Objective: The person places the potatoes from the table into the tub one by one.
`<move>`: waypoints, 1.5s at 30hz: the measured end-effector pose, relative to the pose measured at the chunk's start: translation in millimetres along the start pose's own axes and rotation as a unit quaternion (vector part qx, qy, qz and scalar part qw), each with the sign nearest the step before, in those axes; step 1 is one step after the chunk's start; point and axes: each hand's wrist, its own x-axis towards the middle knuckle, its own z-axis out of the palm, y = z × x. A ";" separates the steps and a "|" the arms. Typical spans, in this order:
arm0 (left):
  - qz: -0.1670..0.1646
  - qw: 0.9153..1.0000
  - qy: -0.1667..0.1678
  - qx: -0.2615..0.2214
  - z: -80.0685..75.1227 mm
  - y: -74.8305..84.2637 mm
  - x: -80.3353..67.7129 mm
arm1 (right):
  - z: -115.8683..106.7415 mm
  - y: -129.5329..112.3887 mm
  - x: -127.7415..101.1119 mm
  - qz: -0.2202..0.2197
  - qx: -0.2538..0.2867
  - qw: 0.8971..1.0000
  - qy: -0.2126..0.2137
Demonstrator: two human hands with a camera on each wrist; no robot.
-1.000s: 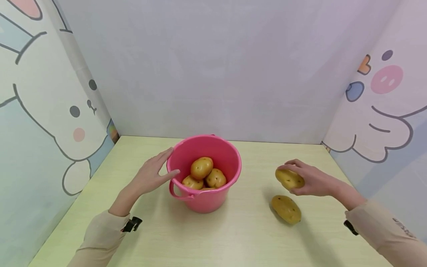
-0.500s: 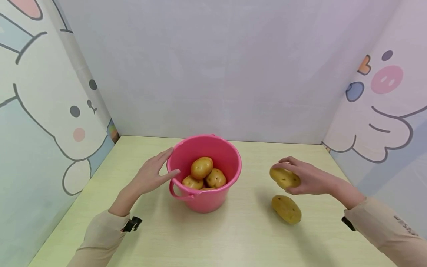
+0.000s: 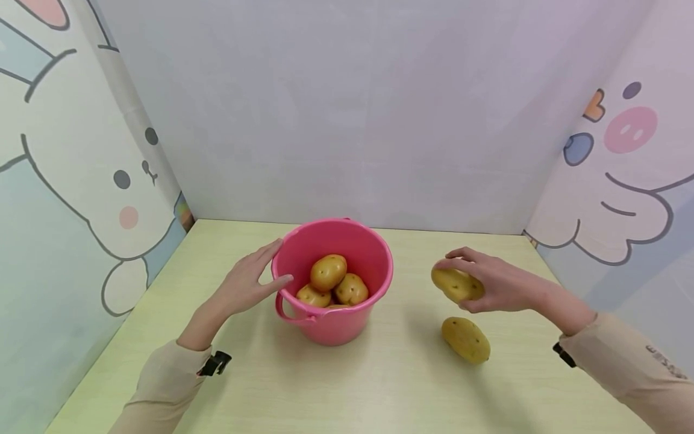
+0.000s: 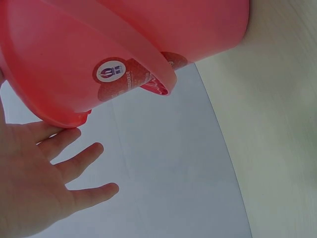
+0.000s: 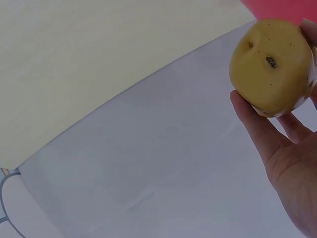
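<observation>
A pink bucket stands mid-table with three potatoes showing inside. My left hand rests flat against the bucket's left rim, fingers straight. To the right of the bucket, my right hand grips a yellow-brown potato and holds it above the table. Another potato lies on the table just below that hand.
The pale green table is boxed in by a plain back wall and cartoon-printed side panels. The bucket's handle hangs down at its front left.
My right hand has carried its potato up and to the left, toward the bucket. The left hand, the bucket and the lying potato have stayed put.
</observation>
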 end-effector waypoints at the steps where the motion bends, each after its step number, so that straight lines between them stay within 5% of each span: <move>1: 0.000 1.000 0.000 0.001 0.1 -0.2 0.0 | -1.3 -1.0 1.0 -0.002 -0.001 1.000 0.000; 45: -0.004 1.000 -0.006 0.002 -0.5 -0.4 1.1 | -70.7 -42.5 76.7 -0.036 0.000 0.999 -0.025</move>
